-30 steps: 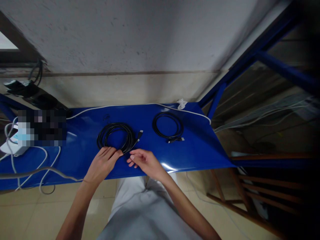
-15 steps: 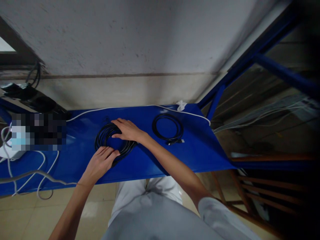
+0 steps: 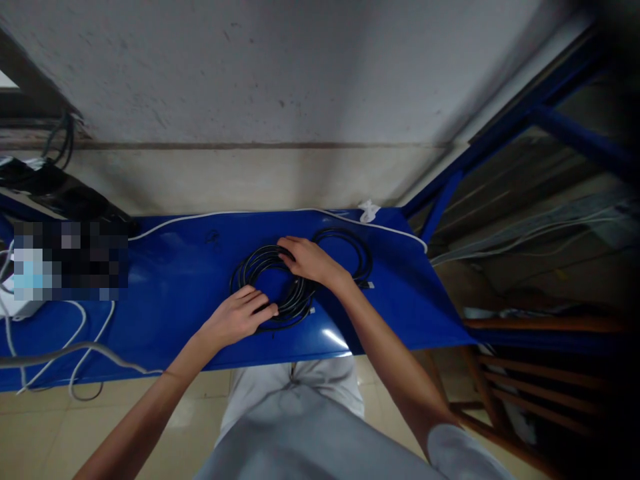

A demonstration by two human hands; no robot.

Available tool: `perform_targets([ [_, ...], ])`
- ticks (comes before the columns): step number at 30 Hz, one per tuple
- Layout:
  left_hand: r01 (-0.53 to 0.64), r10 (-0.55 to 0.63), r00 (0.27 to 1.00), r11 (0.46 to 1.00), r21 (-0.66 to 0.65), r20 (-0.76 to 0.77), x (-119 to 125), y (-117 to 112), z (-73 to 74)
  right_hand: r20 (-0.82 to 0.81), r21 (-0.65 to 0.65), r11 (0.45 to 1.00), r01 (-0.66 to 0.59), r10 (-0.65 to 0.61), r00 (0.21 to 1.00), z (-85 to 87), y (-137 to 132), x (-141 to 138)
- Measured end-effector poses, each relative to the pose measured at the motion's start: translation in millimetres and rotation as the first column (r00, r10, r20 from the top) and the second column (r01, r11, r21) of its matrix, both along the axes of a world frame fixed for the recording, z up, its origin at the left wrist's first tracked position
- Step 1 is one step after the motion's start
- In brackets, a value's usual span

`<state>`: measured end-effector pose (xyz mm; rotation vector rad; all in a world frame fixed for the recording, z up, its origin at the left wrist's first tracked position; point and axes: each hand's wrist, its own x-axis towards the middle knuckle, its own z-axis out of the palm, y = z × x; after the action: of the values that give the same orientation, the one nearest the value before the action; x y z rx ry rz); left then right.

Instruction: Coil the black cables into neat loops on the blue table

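Observation:
A coil of black cable (image 3: 260,267) lies on the blue table top (image 3: 175,280). My left hand (image 3: 239,316) rests on the coil's near side, fingers bent over the strands. My right hand (image 3: 307,259) lies on the coil's far right side, fingers curled onto it. A second, thinner black cable coil (image 3: 357,253) sits just to the right, partly hidden behind my right hand and wrist.
A white cable (image 3: 220,215) runs along the table's back edge to a white clump (image 3: 369,211). Grey and white cables (image 3: 75,347) trail over the left front edge. A blurred patch (image 3: 70,260) covers items at left. Blue frame bars (image 3: 500,127) rise at right.
Both hands slid the black coil rightwards along the table until it lies against the second coil. My right hand moved from the near edge onto the coil's far side.

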<state>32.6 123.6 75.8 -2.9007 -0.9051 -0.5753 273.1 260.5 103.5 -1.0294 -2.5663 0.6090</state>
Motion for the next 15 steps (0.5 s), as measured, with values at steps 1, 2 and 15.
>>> perform_targets([
  [1, 0.011, -0.011, 1.0, 1.0, 0.007, -0.001, 3, 4, 2.1, -0.017, 0.013, 1.0, -0.007, 0.007, 1.0, -0.3, 4, 2],
  [2, 0.014, -0.014, 1.0, 1.0, 0.014, 0.002, 6, 7, 4.6, -0.039, 0.025, 1.0, -0.016, 0.017, 0.999, -1.6, 8, 3],
  [15, -0.236, 0.31, 0.87, 0.944, -0.23, 0.383, -36, 33, 50.7, -0.206, 0.104, 0.994, -0.034, 0.055, 0.977, -31.3, 9, -12],
])
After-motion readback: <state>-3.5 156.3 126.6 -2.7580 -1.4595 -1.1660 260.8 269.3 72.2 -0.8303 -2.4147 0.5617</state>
